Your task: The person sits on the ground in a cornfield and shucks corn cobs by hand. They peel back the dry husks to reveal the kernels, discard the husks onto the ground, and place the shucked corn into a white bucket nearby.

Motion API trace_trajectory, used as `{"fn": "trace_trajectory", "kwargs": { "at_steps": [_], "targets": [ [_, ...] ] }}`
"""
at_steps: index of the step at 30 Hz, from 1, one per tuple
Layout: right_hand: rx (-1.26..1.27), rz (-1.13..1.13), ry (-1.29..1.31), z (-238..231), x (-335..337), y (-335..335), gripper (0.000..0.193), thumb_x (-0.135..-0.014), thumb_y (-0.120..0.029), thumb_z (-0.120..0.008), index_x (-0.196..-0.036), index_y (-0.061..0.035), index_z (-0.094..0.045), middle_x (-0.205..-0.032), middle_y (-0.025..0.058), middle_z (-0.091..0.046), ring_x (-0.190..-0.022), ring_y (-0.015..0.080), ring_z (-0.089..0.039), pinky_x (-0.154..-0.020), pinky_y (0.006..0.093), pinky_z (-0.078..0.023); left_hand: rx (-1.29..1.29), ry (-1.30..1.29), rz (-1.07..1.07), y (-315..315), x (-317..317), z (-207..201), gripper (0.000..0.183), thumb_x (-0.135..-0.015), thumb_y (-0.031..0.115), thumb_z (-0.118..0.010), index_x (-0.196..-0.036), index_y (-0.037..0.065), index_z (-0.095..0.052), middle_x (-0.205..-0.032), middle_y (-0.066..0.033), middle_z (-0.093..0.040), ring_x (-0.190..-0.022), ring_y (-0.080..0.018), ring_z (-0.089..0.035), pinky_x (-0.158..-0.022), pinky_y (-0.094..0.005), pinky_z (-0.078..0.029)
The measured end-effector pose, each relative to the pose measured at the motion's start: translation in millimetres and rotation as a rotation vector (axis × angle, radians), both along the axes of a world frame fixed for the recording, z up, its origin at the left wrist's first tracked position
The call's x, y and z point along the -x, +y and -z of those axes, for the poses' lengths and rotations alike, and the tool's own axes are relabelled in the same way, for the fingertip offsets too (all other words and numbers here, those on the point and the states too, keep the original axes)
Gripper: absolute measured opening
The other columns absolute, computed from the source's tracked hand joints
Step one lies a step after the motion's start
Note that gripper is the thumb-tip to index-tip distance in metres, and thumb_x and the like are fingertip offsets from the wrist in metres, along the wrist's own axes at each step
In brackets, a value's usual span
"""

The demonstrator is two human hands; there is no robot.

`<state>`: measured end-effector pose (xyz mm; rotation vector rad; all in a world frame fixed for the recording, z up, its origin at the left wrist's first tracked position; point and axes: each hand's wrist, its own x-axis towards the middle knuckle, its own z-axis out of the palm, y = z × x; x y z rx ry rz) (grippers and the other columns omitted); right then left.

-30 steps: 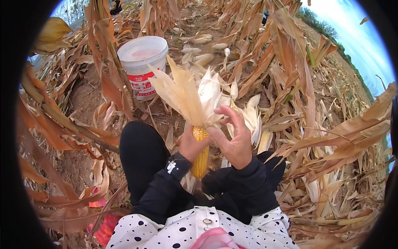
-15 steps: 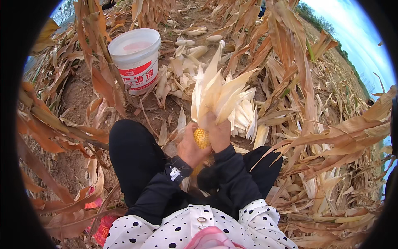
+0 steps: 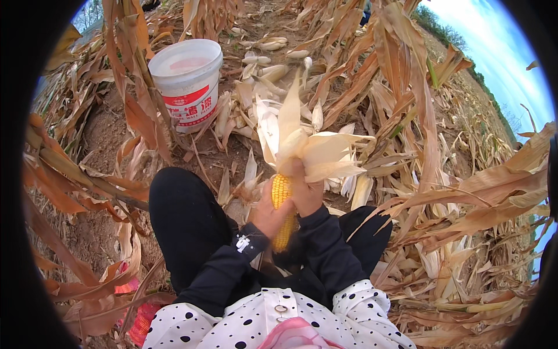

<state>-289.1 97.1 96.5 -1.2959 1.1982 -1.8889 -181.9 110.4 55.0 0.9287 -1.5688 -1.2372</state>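
Note:
Between my knees is an ear of corn (image 3: 281, 188) with bare yellow kernels, its lower end pointing toward me. Pale dry husk leaves (image 3: 293, 136) fan out from its far end, peeled back but joined there. My left hand (image 3: 271, 210) is wrapped round the left side of the cob. My right hand (image 3: 304, 191) grips the far end, where cob and husk meet, with its fingers partly hidden by the leaves. Both hands are closed and close together.
A white bucket (image 3: 186, 81) with a red label stands ahead on the left. Several husked-looking pale ears and loose husks (image 3: 273, 72) lie on the soil beyond my hands. Dry corn stalks (image 3: 465, 200) crowd both sides. Red netting (image 3: 141, 323) lies at the lower left.
The husk leaves have spread wider, out to the right and up. More of the yellow cob shows below my hands. Both hands keep their hold in nearly the same place.

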Motion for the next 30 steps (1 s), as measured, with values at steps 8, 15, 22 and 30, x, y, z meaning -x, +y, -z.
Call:
{"fn": "trace_trajectory", "kwargs": {
  "at_steps": [8, 15, 22, 30],
  "targets": [
    [0.275, -0.150, 0.746, -24.0, 4.0, -9.5, 0.030, -0.071, -0.005, -0.068, -0.099, -0.0034, -0.060, -0.087, 0.0097, -0.060, -0.083, 0.0285, -0.055, -0.077, 0.0349, -0.044, 0.035, -0.083, 0.067, -9.9, -12.9, 7.4, 0.063, -0.074, 0.010, -0.072, -0.128, 0.000, -0.041, -0.110, -0.0097, -0.058, -0.100, -0.0183, -0.058, -0.085, -0.0292, -0.047],
    [0.045, -0.288, -0.236, -26.3, -5.1, -7.1, 0.018, -0.096, -0.017, -0.049, -0.095, 0.0004, -0.054, -0.074, 0.0034, -0.053, -0.066, 0.0128, -0.050, -0.065, 0.0272, -0.044, -0.316, 0.219, 0.296, -10.8, -12.9, -21.6, 0.062, -0.076, 0.009, -0.067, -0.130, 0.000, -0.037, -0.103, -0.0062, -0.056, -0.090, -0.0141, -0.058, -0.079, -0.0275, -0.048],
    [-0.019, -0.279, -0.818, -35.7, -4.4, -17.0, 0.014, -0.094, -0.018, -0.047, -0.084, -0.0085, -0.048, -0.058, -0.0046, -0.028, -0.049, 0.0080, -0.029, -0.051, 0.0242, -0.032, -0.500, 0.538, 0.285, -4.1, -12.0, -12.2, 0.052, -0.078, 0.015, -0.067, -0.123, 0.002, -0.044, -0.101, -0.0047, -0.056, -0.087, -0.0132, -0.057, -0.077, -0.0277, -0.048],
    [-0.047, -0.353, -1.135, -20.4, 13.3, -30.4, 0.010, -0.092, -0.012, -0.041, -0.084, -0.0118, -0.046, -0.056, -0.0078, -0.025, -0.045, 0.0055, -0.021, -0.045, 0.0206, -0.022, -0.665, 0.687, 0.343, -3.5, -16.7, -18.1, 0.054, -0.077, 0.025, -0.064, -0.123, 0.006, -0.043, -0.098, -0.0048, -0.055, -0.084, -0.0116, -0.057, -0.073, -0.0250, -0.049]
  ]
}}
